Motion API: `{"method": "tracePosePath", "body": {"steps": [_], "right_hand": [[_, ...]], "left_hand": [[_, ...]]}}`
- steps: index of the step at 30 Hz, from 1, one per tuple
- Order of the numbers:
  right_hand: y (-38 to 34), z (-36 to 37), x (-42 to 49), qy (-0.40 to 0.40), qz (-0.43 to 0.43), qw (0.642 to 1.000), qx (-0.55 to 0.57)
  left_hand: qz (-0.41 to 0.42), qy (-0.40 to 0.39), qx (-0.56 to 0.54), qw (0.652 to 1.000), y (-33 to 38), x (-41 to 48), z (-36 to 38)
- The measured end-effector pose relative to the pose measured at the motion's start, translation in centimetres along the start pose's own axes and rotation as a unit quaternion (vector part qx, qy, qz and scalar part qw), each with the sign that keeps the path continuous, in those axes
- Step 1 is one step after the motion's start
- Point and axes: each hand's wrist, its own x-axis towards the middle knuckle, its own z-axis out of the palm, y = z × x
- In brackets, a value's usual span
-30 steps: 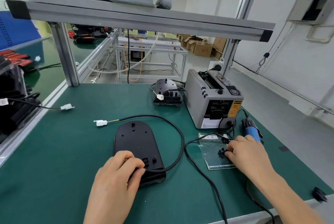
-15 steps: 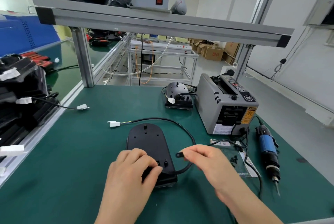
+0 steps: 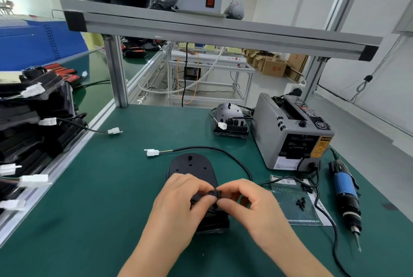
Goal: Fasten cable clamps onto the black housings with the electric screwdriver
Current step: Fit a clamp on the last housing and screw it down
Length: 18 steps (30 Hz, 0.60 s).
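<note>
Clamp (image 3: 215, 193), small and black, is pinched between thumb and forefinger of both the left hand (image 3: 176, 206) and the right hand (image 3: 253, 206), over the near end of the housing (image 3: 192, 168). The other fingers are curled, and neither hand holds anything but the clamp. The housing lies flat near the middle of the table's (image 3: 107, 198) front edge. Its cable (image 3: 234, 160) loops to a white connector (image 3: 153, 152). By the right edge lies the screwdriver (image 3: 345, 191), with screws (image 3: 300, 203) just beside it.

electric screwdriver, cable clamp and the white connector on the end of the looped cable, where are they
electric screwdriver (image 3: 344, 187), head view, on its blue grip.
cable clamp (image 3: 215, 194), head view, on its visible black loop.
white connector (image 3: 152, 152), head view, on its plastic body.
</note>
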Motion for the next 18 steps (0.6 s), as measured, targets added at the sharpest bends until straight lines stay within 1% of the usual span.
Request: {"method": "tracePosePath", "body": {"steps": [1,2,3,4,6,8,10,13,15,18], "right_hand": [[0.1,0.0,-0.1,0.007,-0.035,0.998,-0.053],[0.0,0.1,-0.2,0.017,-0.049,0.996,-0.075],[-0.2,0.2,-0.3,0.027,-0.046,0.996,-0.068],[-0.3,0.4,-0.4,0.036,-0.029,0.998,-0.04],[-0.5,0.8,-0.5,0.049,0.033,0.997,0.054],[-0.7,1.3,-0.6,0.053,0.088,0.984,0.148],[-0.7,1.7,-0.7,0.059,0.123,0.968,0.212],[-0.9,1.8,-0.8,0.034,0.148,0.955,0.255],[-1.3,1.4,-0.9,-0.014,0.157,0.955,0.25],[-1.4,0.7,-0.9,-0.064,0.159,0.961,0.216]], "left_hand": [[-0.003,-0.005,-0.003,1.0,0.1,0.0,-0.1],[-0.009,-0.004,-0.01,1.0,0.1,0.0,-0.1],[-0.019,0.004,-0.023,1.0,0.2,-0.1,-0.1],[-0.035,0.015,-0.038,0.999,0.3,-0.2,-0.1],[-0.062,0.04,-0.064,0.995,0.5,-0.4,0.1],[-0.051,0.064,-0.059,0.995,0.6,-0.7,0.4],[-0.008,0.075,-0.025,0.997,0.7,-0.9,0.4],[0.111,0.08,0.03,0.99,0.4,-1.1,0.1],[0.166,0.076,0.054,0.982,-0.2,-1.1,-0.2],[0.208,0.066,0.071,0.973,-0.7,-1.0,-0.8]]}}
